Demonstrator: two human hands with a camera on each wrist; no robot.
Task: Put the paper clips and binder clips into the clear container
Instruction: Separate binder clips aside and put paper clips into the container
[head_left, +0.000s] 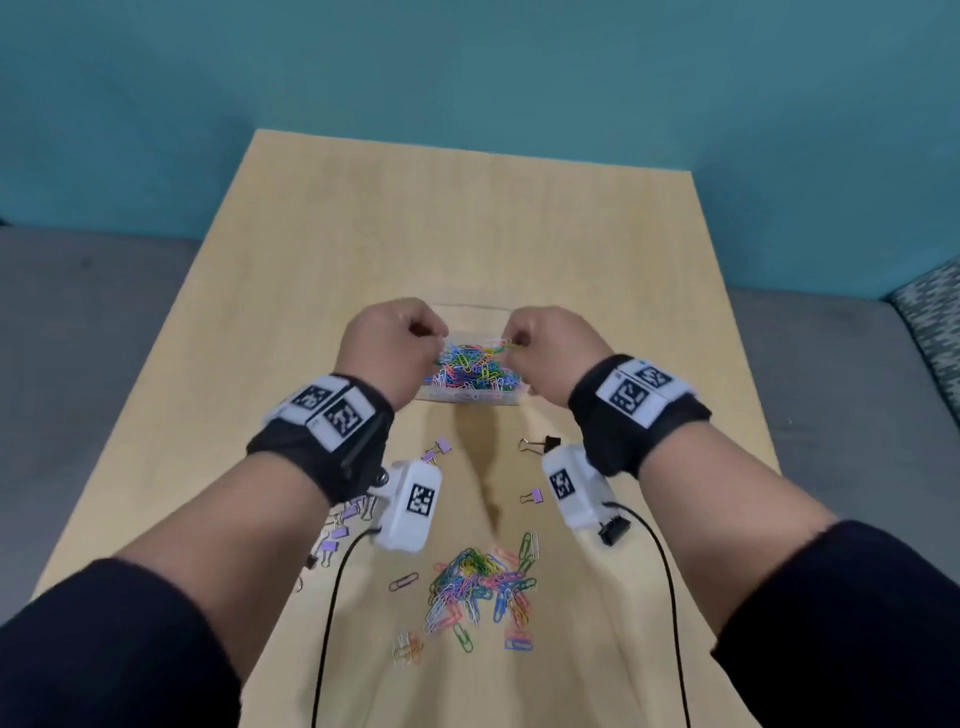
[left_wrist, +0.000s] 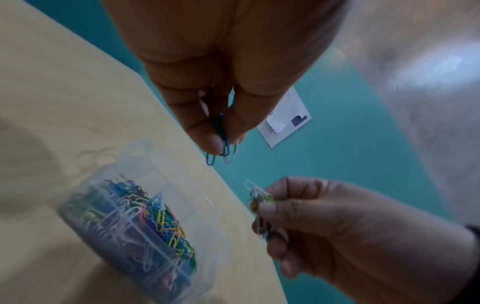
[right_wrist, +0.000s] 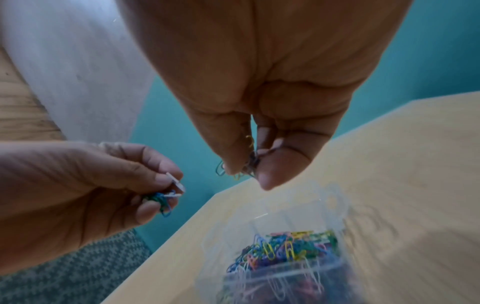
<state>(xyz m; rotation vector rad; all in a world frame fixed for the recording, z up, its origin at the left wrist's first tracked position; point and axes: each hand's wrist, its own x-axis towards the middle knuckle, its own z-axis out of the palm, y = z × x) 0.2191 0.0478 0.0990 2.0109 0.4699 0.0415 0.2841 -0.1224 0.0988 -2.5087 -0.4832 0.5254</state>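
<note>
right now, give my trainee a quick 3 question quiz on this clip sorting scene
1. True or false: both hands pinch paper clips above the container.
2. Which binder clip lies nearest the right wrist: A) black B) purple C) yellow?
3. Fill in: the big loose pile of paper clips lies ____ the container, on the person's side.

Key:
1. True: the left hand and right hand each pinch paper clips.
2. A, the black binder clip.
3. Outside; the pile sits on the table.
</note>
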